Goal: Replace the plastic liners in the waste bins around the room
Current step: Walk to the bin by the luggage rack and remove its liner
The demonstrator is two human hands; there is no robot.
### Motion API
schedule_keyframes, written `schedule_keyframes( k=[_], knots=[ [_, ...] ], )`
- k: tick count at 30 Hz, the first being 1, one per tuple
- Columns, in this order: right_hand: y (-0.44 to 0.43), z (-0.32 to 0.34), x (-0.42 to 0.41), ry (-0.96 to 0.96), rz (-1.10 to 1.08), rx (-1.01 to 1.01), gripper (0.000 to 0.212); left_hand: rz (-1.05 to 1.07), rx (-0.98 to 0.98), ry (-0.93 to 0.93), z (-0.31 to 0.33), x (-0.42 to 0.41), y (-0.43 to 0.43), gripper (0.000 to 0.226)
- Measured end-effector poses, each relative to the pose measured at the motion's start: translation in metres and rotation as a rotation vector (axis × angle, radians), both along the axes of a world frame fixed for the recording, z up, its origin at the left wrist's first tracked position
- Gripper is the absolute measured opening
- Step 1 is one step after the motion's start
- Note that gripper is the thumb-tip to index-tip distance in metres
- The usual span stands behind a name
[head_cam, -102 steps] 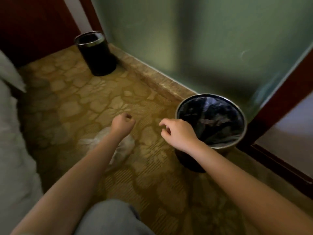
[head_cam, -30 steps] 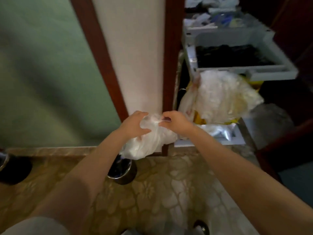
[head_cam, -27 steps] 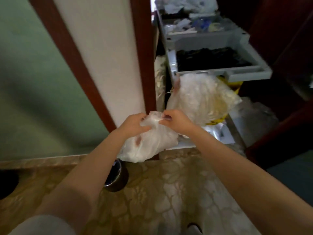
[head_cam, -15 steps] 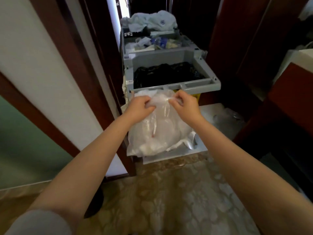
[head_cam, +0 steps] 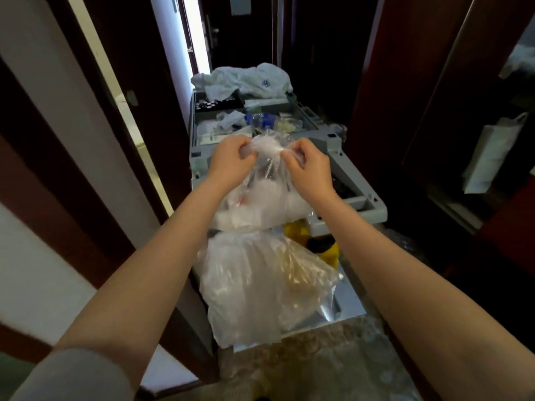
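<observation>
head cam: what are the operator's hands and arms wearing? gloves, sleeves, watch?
The left hand and right hand are bare: no gloves, rings or watch visible. Both forearms are uncovered. A light grey sleeve covers the left arm at the frame's lower-left corner; no sleeve shows on the right arm within the frame.

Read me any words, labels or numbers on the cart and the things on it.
None can be read.
On the white towel: small blue mark, too blurred to read.
On the bottle on the cart: blue label, too blurred to read.
On the clear plastic bag in the left hand and right hand: no print visible.
</observation>
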State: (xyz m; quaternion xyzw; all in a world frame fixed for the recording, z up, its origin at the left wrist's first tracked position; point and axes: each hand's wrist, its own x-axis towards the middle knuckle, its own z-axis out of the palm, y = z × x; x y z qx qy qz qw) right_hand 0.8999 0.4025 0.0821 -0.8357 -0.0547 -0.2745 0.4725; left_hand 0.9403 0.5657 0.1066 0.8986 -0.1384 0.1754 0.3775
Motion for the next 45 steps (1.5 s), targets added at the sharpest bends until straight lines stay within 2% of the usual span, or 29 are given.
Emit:
schedule_keyframes(
  k=[5, 13, 17, 21, 24, 25, 28, 30, 32, 35, 39, 45],
  knots=[
    [-0.009, -0.004, 0.087, 0.047, -0.006, -0.009, 0.013, 0.044, 0.027, 0.044, -0.003, 0.090, -0.006, 0.027],
    [-0.046, -0.036, 0.180, 0.191, 0.012, -0.072, 0.011, 0.062, 0.069, 0.197, -0.042, 0.170, -0.032, 0.032],
    [-0.068, -0.065, 0.218, 0.314, 0.090, -0.172, 0.009, 0.098, 0.118, 0.282, -0.079, 0.193, -0.046, 0.029],
    [-0.093, -0.083, 0.250, 0.331, 0.153, -0.275, 0.006, 0.094, 0.178, 0.307, -0.108, 0.207, -0.067, 0.015],
    [-0.114, -0.099, 0.270, 0.376, 0.205, -0.440, 0.006, 0.138, 0.199, 0.365, -0.129, 0.221, -0.085, 0.016],
    [-0.120, -0.107, 0.275, 0.421, 0.234, -0.525, 0.004, 0.150, 0.230, 0.444, -0.136, 0.225, -0.091, 0.028],
    [-0.133, -0.130, 0.287, 0.742, 0.469, -0.811, 0.032, 0.127, 0.405, 0.783, -0.155, 0.225, -0.105, 0.076],
    [-0.136, -0.139, 0.291, 0.965, 0.630, -0.983, 0.057, 0.113, 0.456, 0.935, -0.163, 0.221, -0.109, 0.081],
    [-0.134, -0.145, 0.296, 0.963, 0.626, -0.996, 0.061, 0.125, 0.476, 0.998, -0.169, 0.217, -0.110, 0.076],
    [-0.122, -0.145, 0.299, 0.799, 0.569, -0.919, 0.048, 0.205, 0.461, 0.897, -0.165, 0.210, -0.105, 0.057],
    [-0.097, -0.138, 0.292, 0.700, 0.684, -0.808, 0.043, 0.388, 0.335, 0.690, -0.148, 0.184, -0.086, 0.044],
    [-0.034, -0.109, 0.248, 0.499, 0.856, -0.484, 0.023, 0.682, 0.140, 0.369, -0.107, 0.098, -0.043, 0.029]
  ],
)
